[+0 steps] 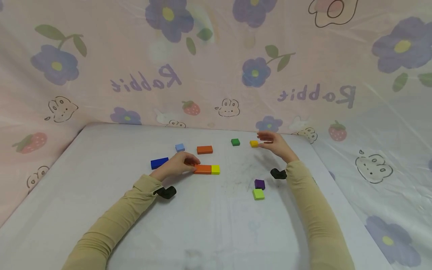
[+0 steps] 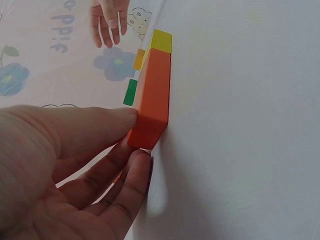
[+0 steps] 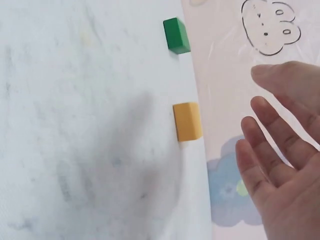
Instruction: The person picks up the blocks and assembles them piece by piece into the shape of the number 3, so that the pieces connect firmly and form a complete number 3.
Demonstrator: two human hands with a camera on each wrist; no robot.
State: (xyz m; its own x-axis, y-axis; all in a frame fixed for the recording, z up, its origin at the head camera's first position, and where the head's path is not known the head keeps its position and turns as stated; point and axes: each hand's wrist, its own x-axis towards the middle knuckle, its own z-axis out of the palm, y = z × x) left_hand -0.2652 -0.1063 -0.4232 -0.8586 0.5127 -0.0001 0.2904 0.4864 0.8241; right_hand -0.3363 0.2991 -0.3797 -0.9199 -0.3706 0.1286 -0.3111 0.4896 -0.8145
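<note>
Orange block [image 1: 203,170] lies flat near the middle of the white surface [image 1: 219,228], its right end against a yellow block [image 1: 215,170]; we see no gap between the two. Left hand [image 1: 176,165] grips the orange block's left end, thumb against fingers. Right hand [image 1: 276,146] is open, fingers apart and holding nothing, near an amber block [image 1: 254,144]; from the right wrist view we read it as clear of that block. Progress, by our judgement: early, with one join made, orange to yellow, in a short straight row. Left to do, as we reckon it: the pieces outside that row. We note a red-orange block [image 1: 204,150] behind it, light blue block [image 1: 180,147] and dark blue block [image 1: 159,163] to the left, green block [image 1: 235,142] toward the back, amber beyond it. Nearer us on the right, a purple block [image 1: 259,184] sits just beside a lime block [image 1: 258,194]; whether they touch, we cannot tell.
</note>
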